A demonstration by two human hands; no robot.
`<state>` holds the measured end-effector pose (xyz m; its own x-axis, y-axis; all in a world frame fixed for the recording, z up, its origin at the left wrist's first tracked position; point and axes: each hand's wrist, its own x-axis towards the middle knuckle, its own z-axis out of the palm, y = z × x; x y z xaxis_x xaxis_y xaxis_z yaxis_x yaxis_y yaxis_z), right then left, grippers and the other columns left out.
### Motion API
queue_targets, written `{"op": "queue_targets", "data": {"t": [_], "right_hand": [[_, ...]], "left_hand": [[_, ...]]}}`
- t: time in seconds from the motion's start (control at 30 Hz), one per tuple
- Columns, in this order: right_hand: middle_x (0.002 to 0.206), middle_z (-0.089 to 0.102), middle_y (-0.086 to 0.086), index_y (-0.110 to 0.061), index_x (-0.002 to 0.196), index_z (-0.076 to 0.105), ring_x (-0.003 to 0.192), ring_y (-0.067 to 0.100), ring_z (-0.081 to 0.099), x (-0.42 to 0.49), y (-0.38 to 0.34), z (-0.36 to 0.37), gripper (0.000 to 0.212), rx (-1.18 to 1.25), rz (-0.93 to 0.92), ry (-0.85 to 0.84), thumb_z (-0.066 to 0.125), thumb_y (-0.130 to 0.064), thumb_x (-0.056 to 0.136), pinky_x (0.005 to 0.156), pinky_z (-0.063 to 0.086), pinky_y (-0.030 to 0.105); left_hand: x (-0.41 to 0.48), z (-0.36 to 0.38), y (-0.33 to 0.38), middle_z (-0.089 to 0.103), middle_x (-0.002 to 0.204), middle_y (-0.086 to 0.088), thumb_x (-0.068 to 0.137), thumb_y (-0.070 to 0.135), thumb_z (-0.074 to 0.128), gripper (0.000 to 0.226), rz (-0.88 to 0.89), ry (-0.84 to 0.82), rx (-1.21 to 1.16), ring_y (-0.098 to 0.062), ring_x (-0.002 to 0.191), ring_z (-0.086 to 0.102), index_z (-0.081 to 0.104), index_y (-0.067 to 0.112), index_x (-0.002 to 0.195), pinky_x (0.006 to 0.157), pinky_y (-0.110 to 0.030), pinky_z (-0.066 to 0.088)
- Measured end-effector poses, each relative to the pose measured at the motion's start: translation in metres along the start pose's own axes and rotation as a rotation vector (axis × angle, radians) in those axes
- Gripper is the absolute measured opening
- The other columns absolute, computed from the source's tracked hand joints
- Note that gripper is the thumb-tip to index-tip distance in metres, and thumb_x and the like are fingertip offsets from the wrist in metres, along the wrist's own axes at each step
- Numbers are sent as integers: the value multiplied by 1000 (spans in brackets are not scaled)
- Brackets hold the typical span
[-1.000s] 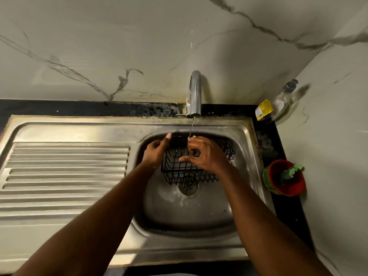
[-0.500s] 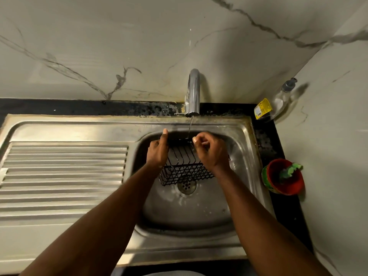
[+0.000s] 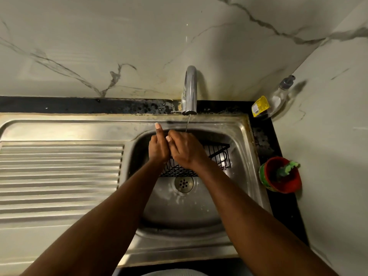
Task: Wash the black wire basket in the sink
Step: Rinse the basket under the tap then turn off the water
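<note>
The black wire basket (image 3: 218, 156) is in the steel sink (image 3: 245, 140), just above the drain, under a thin stream of water from the chrome tap (image 3: 190, 90). My left hand (image 3: 158, 149) grips the basket's left end, with one finger pointing up. My right hand (image 3: 186, 150) lies over the basket's middle, fingers curled on the wires right beside my left hand. The basket's right end sticks out past my right hand. Both hands hide most of its left half.
A ribbed steel drainboard (image 3: 59, 176) stretches to the left of the sink. At the back right corner stands a clear soap bottle (image 3: 274, 100) with a yellow label. A red bowl (image 3: 282, 176) holding a green scrubber sits on the black counter at the right.
My right hand has moved left along the basket until it meets my left hand. The basket's right end now shows beyond my right hand.
</note>
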<state>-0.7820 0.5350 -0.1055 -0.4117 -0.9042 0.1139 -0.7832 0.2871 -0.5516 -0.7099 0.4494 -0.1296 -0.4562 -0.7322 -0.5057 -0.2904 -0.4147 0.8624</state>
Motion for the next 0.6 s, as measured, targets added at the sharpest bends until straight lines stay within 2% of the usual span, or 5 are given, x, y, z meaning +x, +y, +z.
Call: {"op": "queue_targets", "data": {"t": [0.13, 0.2, 0.27, 0.4, 0.6], "right_hand": [[90, 69, 0, -21, 105, 60, 76, 15, 64, 11, 13, -9, 27, 29, -38, -93, 38, -38, 107, 69, 53, 36], [100, 72, 2, -23, 115, 64, 86, 15, 66, 12, 19, -10, 37, 55, 38, -101, 34, -44, 109, 77, 53, 32], [87, 70, 4, -22, 111, 67, 77, 17, 65, 7, 40, -13, 48, 14, 182, -47, 28, -49, 108, 72, 54, 33], [80, 67, 5, -17, 94, 67, 72, 21, 62, -19, 97, -24, 48, -59, 308, -52, 31, -46, 109, 71, 51, 35], [79, 66, 6, -15, 106, 70, 66, 20, 57, -6, 80, -25, 37, -195, 293, 36, 40, -36, 109, 57, 33, 25]], "left_hand": [[7, -6, 3, 74, 90, -4, 89, 84, 45, 67, 65, 2, 149, -26, 91, 72, 68, 21, 82, 80, -35, 55], [6, -10, 11, 76, 93, -8, 88, 79, 53, 65, 90, 29, 129, -27, 92, 72, 71, 16, 91, 81, -38, 57], [8, -18, 14, 72, 107, -11, 89, 75, 57, 68, 32, 80, 91, -26, 98, 69, 65, 12, 111, 83, -36, 56], [25, -41, 4, 71, 111, -21, 55, 101, 59, 112, -43, 100, 81, -42, 105, 69, 66, 11, 121, 93, -55, 57], [9, -42, 10, 66, 116, -11, 91, 68, 61, 70, -52, 133, 5, -26, 106, 66, 57, 11, 130, 100, -49, 55]]}}
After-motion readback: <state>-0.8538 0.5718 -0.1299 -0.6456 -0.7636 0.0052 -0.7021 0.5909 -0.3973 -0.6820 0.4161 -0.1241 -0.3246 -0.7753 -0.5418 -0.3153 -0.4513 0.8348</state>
